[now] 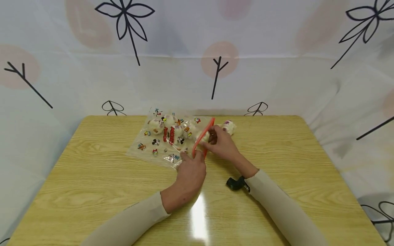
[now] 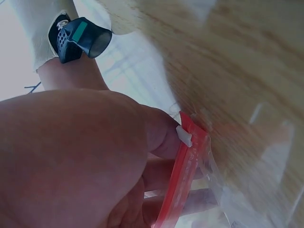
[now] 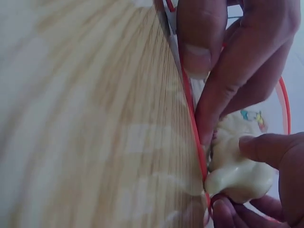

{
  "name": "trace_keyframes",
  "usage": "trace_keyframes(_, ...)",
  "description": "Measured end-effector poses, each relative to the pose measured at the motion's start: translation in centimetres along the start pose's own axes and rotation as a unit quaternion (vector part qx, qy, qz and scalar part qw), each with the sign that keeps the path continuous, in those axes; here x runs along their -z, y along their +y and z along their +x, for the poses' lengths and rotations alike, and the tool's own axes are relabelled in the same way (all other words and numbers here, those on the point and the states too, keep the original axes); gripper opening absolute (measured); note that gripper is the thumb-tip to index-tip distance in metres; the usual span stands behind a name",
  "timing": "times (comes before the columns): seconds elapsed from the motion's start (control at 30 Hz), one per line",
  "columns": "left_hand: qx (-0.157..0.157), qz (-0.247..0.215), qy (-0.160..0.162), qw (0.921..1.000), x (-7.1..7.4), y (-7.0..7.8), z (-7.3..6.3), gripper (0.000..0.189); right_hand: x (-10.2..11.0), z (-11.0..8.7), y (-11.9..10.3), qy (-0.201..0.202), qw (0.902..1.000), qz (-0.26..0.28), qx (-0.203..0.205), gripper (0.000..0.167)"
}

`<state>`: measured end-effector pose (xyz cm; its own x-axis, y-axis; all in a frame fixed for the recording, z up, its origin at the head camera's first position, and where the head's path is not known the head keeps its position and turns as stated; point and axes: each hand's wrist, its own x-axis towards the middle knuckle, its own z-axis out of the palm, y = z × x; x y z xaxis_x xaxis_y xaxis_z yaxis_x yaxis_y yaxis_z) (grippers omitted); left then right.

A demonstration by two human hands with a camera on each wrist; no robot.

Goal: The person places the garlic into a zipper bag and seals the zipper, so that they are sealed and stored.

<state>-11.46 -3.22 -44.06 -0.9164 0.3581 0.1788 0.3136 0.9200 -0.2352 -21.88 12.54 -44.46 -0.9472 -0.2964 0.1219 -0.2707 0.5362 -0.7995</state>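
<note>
A clear zip bag with cartoon prints and a red zip edge lies flat on the table, several garlic bulbs inside it. At its near corner my left hand pinches the mouth; in the left wrist view the red zip strip runs between thumb and fingers. My right hand holds another garlic bulb at the raised opening, fingertips around it and partly within the mouth. Just beyond the right hand, a loose garlic bulb with purple marks rests on the table outside the bag.
The wooden table ends at a patterned cloth hanging behind it. A black wrist camera sticks out from the right sleeve, low over the table. Light reflects off the tabletop between the forearms.
</note>
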Motion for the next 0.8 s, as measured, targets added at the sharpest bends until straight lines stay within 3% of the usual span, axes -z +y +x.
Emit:
trace_keyframes(0.3,0.010,-0.009,0.020,0.9997,0.1,0.0,-0.1,0.022,-1.0,0.5,0.1,0.041,0.9990,0.010,0.010,0.033)
trace_keyframes(0.57,0.014,-0.009,0.033,0.9993,-0.1,0.0,-0.1,0.020,-1.8,1.1,-0.1,0.059,0.9954,0.072,-0.025,0.034)
trace_keyframes(0.8,0.017,-0.018,0.034,0.9991,-0.1,0.0,-0.1,0.019,-2.8,1.8,-0.2,0.095,0.9924,0.074,-0.030,0.021)
